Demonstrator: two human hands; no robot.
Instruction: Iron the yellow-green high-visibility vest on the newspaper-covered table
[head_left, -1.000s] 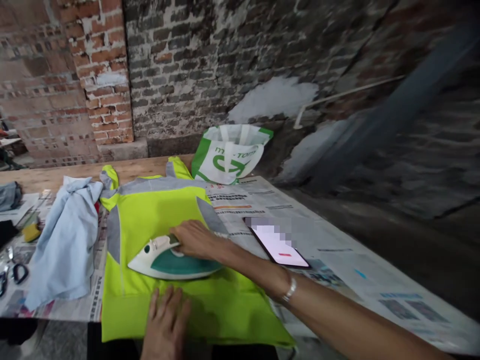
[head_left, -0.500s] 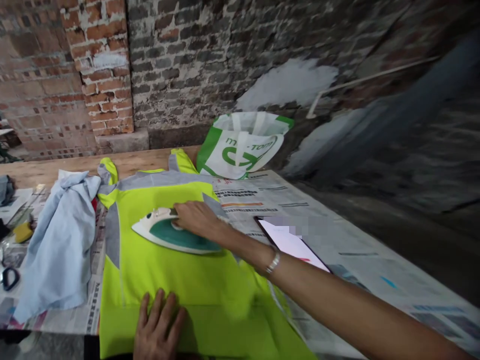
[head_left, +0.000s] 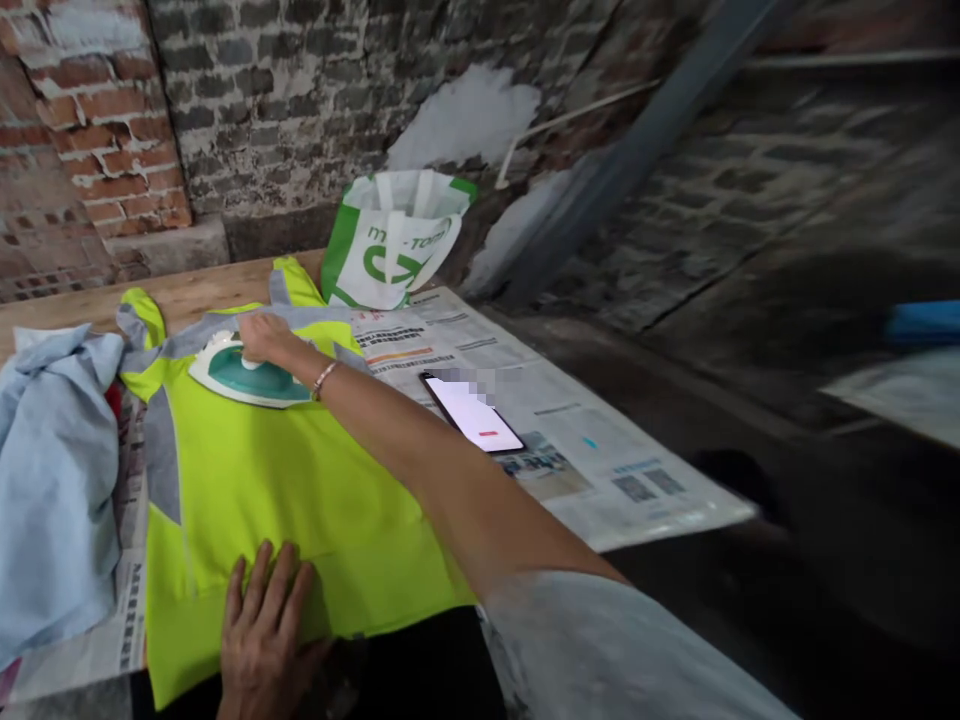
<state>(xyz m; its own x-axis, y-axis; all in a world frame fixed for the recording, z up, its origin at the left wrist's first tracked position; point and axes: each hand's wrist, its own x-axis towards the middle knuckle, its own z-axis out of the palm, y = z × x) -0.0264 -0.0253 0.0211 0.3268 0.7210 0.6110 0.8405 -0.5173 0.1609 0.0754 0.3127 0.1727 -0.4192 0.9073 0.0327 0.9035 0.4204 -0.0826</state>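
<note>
A bright yellow-green garment with grey panels [head_left: 285, 500] lies spread over the table, its short sleeves at the far end. My right hand [head_left: 262, 337] is closed round the handle of a white and teal clothes iron [head_left: 244, 378], whose sole rests on the upper part of the garment, tip to the left. Near the hem at the front edge, my left hand [head_left: 264, 620] lies flat on the cloth with its fingers stretched out. The iron's cord is hidden behind my right arm.
A crumpled light-blue cloth [head_left: 52, 490] lies on the left. Newspaper [head_left: 570, 420] covers the table, with a lit phone [head_left: 472, 410] on it right of my forearm. A white and green bag [head_left: 397, 240] stands at the back by the brick wall [head_left: 300, 110].
My right hand has pushed the iron farther up the garment, towards the sleeves. My left hand stays flat near the hem. The camera view has turned to the right.
</note>
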